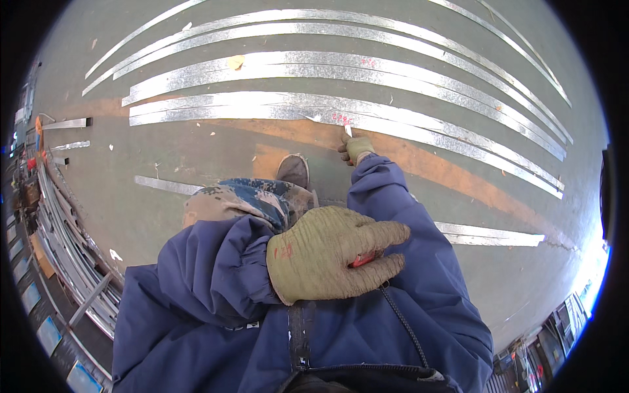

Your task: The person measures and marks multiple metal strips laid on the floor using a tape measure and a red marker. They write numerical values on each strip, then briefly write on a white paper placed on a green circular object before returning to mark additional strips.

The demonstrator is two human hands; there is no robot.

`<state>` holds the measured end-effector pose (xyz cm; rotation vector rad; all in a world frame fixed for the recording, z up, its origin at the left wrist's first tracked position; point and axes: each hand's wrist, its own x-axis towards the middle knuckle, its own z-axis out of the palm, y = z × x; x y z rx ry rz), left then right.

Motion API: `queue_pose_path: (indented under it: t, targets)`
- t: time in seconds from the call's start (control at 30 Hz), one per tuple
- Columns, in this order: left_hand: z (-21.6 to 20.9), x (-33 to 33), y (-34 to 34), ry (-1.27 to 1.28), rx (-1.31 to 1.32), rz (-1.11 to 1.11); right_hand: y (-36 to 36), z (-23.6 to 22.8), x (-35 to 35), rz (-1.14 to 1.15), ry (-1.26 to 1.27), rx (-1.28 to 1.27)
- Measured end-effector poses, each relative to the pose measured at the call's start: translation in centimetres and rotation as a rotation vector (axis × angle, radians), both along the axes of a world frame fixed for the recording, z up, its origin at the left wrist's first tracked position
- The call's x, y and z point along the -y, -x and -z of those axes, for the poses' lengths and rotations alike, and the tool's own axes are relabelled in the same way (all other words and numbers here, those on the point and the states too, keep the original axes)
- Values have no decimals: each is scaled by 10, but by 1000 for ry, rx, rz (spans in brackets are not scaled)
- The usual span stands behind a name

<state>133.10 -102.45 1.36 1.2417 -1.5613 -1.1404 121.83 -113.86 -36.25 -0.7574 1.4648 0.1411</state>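
My left hand (321, 252), in an olive work glove with red marks on its back, is held close to my chest. Its fingers close around a small red thing (364, 259), mostly hidden, whose kind I cannot make out. Farther out, my right hand (358, 149), gloved alike, reaches down to the floor. It pinches a short white stick-like thing (348, 131) at the near edge of the closest pair of long shiny metal strips (249, 107). Red handwritten marks (341, 119) are on the strip just beyond its tip.
More long metal strips (262, 64) lie in bowed-looking rows beyond. Shorter strips lie on the floor at left (164, 185) and right (491, 234). A worn orange band (445, 171) crosses the green floor. Metal lengths (72, 242) are stacked at the left. My shoe (293, 170) stands near the strips.
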Motion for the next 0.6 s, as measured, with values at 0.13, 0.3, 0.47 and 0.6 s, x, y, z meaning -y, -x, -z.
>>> queue_pose_path:
  t: [0.13, 0.3, 0.47, 0.6]
  targets:
    - [4, -4, 6, -69, -14, -11, -1, -8, 0, -34, -15, -25]
    - [-4, -4, 13, -133, 5, 31, -1, -4, 3, 33, -40, 12]
    - [0, -8, 15, -283, -68, 72, 6, 6, 0, -6, -33, 70]
    - [-4, -7, 18, -372, -99, 102, 12, -11, -3, 33, -37, 83]
